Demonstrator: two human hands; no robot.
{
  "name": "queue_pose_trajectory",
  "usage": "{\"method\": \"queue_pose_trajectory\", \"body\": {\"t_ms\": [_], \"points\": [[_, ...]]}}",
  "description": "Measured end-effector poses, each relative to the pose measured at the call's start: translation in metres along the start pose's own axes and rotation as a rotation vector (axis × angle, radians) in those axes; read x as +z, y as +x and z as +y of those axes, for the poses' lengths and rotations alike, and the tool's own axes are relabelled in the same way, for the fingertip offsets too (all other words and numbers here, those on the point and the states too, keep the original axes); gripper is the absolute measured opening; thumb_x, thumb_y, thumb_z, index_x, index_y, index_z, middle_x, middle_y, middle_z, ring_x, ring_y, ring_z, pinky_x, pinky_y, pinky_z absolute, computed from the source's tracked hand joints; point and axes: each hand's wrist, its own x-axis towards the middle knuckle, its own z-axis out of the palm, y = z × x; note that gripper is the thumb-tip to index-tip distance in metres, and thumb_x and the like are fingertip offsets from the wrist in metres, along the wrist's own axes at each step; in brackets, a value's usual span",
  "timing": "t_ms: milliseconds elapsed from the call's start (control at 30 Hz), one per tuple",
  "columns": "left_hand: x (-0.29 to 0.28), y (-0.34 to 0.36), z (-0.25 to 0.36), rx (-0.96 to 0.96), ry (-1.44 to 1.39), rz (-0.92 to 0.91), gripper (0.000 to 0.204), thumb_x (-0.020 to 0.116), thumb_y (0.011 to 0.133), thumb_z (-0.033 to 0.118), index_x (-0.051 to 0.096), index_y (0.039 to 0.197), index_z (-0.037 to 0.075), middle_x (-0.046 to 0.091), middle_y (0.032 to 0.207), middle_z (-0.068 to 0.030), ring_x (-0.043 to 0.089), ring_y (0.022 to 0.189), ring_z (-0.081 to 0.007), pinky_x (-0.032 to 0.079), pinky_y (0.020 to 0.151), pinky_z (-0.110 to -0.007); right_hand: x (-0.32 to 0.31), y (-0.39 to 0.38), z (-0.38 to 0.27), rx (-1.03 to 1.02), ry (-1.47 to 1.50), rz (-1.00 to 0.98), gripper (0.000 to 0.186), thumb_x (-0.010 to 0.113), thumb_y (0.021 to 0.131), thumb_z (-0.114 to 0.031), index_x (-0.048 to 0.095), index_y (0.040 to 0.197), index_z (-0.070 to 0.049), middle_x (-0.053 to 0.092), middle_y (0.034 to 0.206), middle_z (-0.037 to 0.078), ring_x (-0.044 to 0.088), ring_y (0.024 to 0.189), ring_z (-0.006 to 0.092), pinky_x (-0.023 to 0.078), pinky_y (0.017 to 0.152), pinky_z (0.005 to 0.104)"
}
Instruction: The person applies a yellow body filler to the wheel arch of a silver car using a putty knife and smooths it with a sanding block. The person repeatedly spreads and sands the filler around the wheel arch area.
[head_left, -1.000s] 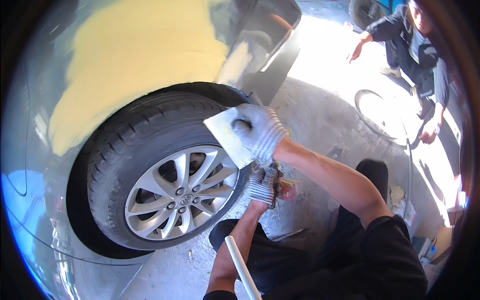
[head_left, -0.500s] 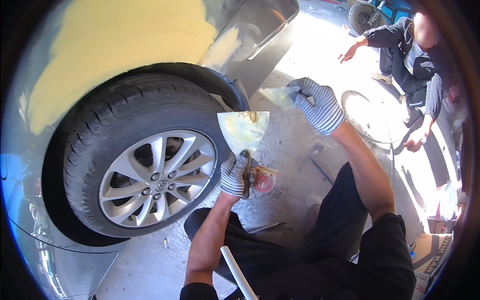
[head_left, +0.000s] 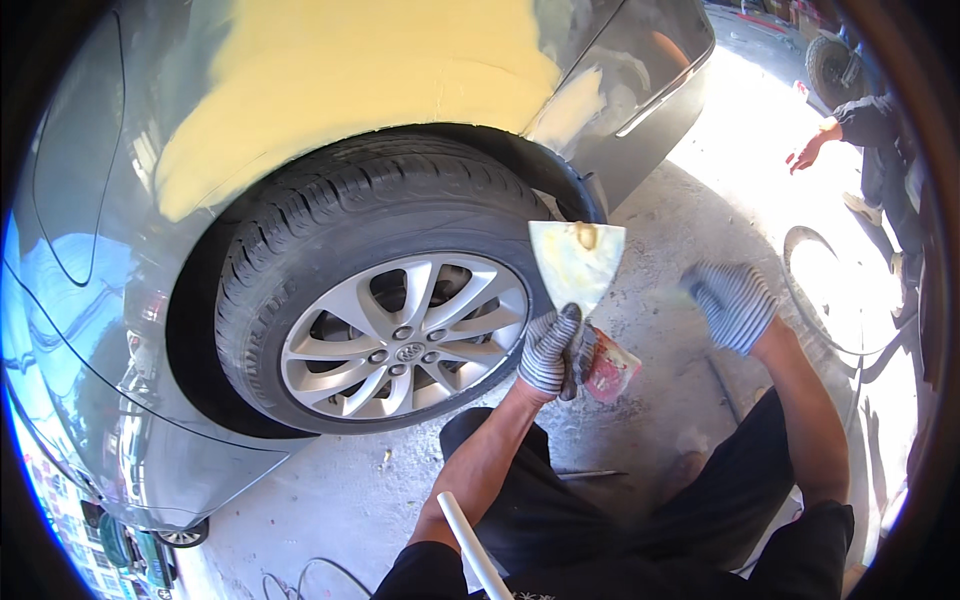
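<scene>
My left hand, in a striped work glove with a dark palm, is closed around the lower end of a putty spreader. Its broad pale blade points up and carries smeared filler and a small tan dab near the top edge. Beside that hand is a red, pale-edged flat piece; whether the hand grips it too I cannot tell. To the right, my gloved right hand is closed on a second spreader, mostly hidden and smeared by motion. Yellow filler covers the car's panel above the wheel arch.
The car wheel, with its silver spoked rim, stands just left of my left hand. A thin tool lies on the concrete floor by my knees. Another person's hand shows at far right, near a round ring on the floor.
The view has swung left, so the car and my hands sit farther right. My right hand has dropped lower, and its spreader has turned and blurred. My left hand keeps its hold.
</scene>
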Motion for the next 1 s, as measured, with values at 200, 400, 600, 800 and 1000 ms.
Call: {"method": "queue_pose_trajectory", "body": {"t_ms": [200, 400, 600, 800, 1000], "points": [[-0.012, -0.003, -0.027, -0.180, 0.056, -0.417, 0.047, 0.049, 0.100, 0.037, 0.055, 0.069, 0.002, 0.050, 0.046, -0.0065, 0.040, 0.029, -0.0132, 0.031, 0.030, -0.026, 0.021, 0.028, 0.037, 0.534, 1.273, 0.267, 0.023, 0.055, 0.093, -0.018, 0.065, 0.108, -0.004, 0.063, 0.080, 0.005, 0.060, 0.068, 0.0166, 0.052, 0.064, 0.0295], [0.001, -0.011, -0.024, -0.251, 0.190, -0.348, 0.043, 0.058, 0.095, 0.036, 0.061, 0.070, 0.001, 0.052, 0.047, -0.0073, 0.043, 0.031, -0.0137, 0.035, 0.034, -0.027, 0.052, 0.031, 0.019, 0.710, 1.336, -0.123, 0.026, 0.060, 0.090, -0.024, 0.067, 0.102, -0.002, 0.066, 0.078, 0.004, 0.059, 0.062, 0.0149, 0.052, 0.061, 0.0290], [-0.018, 0.002, -0.003, -0.068, 0.002, -0.199, 0.053, 0.051, 0.097, 0.042, 0.058, 0.067, -0.001, 0.047, 0.041, -0.0097, 0.040, 0.028, -0.0169, 0.032, 0.034, -0.028, 0.077, 0.023, 0.033, 0.420, 0.614, -0.365, 0.025, 0.064, 0.086, -0.018, 0.068, 0.100, 0.002, 0.068, 0.083, 0.006, 0.061, 0.075, 0.0140, 0.051, 0.072, 0.0289], [-0.008, -0.003, -0.002, -0.137, 0.066, -0.116, 0.049, 0.049, 0.100, 0.038, 0.056, 0.068, 0.001, 0.050, 0.045, -0.0100, 0.039, 0.028, -0.0165, 0.033, 0.034, -0.029, 0.058, 0.032, 0.056, 0.533, 0.898, 0.062, 0.026, 0.062, 0.086, -0.016, 0.068, 0.103, 0.002, 0.065, 0.084, 0.003, 0.056, 0.077, 0.0114, 0.047, 0.072, 0.0264], [-0.012, 0.003, -0.025, -0.178, 0.051, -0.042, 0.028, 0.058, 0.097, 0.029, 0.059, 0.089, 0.002, 0.057, 0.061, -0.0052, 0.047, 0.037, -0.0126, 0.038, 0.035, -0.026, 0.049, 0.026, 0.075, 0.583, 1.129, 0.114, 0.028, 0.064, 0.078, -0.009, 0.068, 0.104, -0.001, 0.065, 0.088, 0.001, 0.058, 0.077, 0.0108, 0.047, 0.072, 0.0236]]}}
